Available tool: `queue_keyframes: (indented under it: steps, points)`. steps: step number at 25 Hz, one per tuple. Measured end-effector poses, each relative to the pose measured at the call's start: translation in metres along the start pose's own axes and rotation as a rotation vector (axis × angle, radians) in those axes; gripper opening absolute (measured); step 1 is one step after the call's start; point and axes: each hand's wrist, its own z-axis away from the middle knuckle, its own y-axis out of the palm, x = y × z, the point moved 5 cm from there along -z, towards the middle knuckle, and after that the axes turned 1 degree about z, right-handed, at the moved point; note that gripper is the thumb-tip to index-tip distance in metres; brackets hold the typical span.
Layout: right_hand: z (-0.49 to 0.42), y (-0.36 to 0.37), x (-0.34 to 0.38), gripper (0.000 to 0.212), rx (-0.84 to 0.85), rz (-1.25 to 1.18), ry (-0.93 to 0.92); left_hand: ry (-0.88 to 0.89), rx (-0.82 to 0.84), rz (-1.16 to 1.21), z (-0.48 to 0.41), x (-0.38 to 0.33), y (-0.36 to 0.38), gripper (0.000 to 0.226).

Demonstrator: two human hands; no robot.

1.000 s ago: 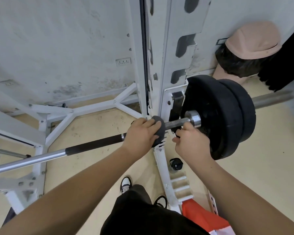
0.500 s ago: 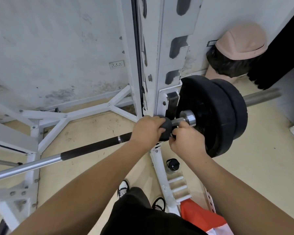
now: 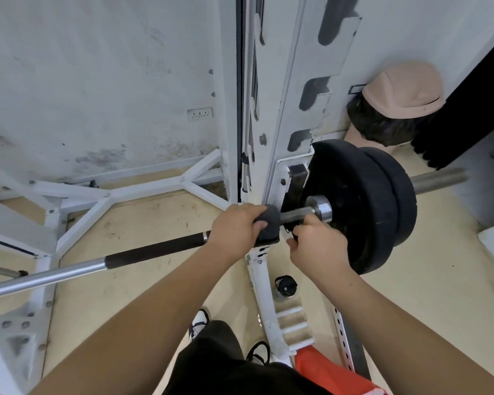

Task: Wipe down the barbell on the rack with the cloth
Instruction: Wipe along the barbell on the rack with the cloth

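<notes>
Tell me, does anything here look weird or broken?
Nothing looks broken. The oddest thing is a head form wearing a pink cap on the floor by the wall, behind the plates. The wall is stained low down.

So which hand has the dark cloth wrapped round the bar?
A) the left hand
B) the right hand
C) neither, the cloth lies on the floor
A: the left hand is closed over the dark cloth on the bar, just inside the plates, while the right hand grips under the bar with no cloth showing in it.
</notes>
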Motion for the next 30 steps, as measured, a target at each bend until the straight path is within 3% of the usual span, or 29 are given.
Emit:
queue_keyframes:
  steps: [4, 8, 13, 16, 19, 22, 25, 30]
  points:
    - [-0.006, -0.015, 0.019, 0.032, -0.002, -0.064, -0.092, -0.033, 0.059, -0.161, 0.044, 0.045, -0.028, 0.035]
    - [-0.008, -0.017, 0.057, 0.025, -0.017, -0.276, -0.189, -0.302, 0.123, -0.195, 0.061, 0.098, -0.058, 0.028]
    - [-0.024, -0.014, 0.105, 0.024, 0.072, -0.153, -0.164, -0.099, 0.161, 0.124, 0.037, 0.070, -0.037, 0.026]
    - [-0.024, -0.009, 0.121, 0.029, 0.123, -0.110, -0.140, -0.177, 0.204, 0.021, 0.075, 0.126, -0.070, 0.035]
    - [-0.021, -0.004, 0.126, 0.026, 0.066, -0.128, -0.043, -0.297, 0.217, -0.034, 0.099, 0.173, -0.096, 0.029]
    - [-0.023, -0.005, 0.129, 0.025, 0.060, -0.119, -0.008, -0.184, 0.225, -0.081, 0.073, 0.138, -0.077, 0.024]
    - [-0.030, -0.008, 0.134, 0.024, 0.101, -0.032, -0.013, -0.082, 0.168, 0.049, 0.063, 0.113, -0.062, 0.032]
    - [-0.028, -0.007, 0.134, 0.024, 0.103, -0.045, -0.008, -0.204, 0.187, -0.025, 0.125, 0.197, -0.109, 0.029]
